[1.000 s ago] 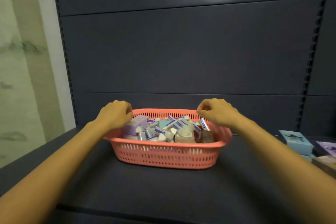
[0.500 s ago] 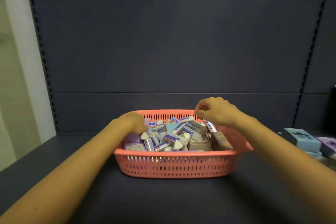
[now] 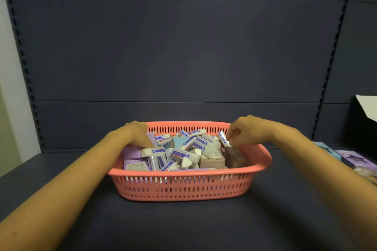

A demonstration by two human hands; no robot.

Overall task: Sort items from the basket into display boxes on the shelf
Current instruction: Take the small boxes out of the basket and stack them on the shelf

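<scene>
**Head view: both hands down in the eraser basket**

The coral slotted plastic basket [image 3: 183,187] sat centred on the dark matte shelf [image 3: 183,228], heaped with small white erasers in blue paper sleeves [image 3: 184,154]. They looked light, rubbery and grippy, so I'd pinch each across its long sides. The right hand [image 3: 246,130] pinched one eraser's end at the basket's right. The left hand [image 3: 138,134] was dug in at the left, grip impossible to tell. Pastel cardboard display boxes [image 3: 355,159] lay well apart, right.

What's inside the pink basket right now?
A jumble of white erasers in blue sleeves, purple boxes, a tan box and a brown box. Lower layers are buried, and the left hand and right hand hide what lies beneath.
</scene>
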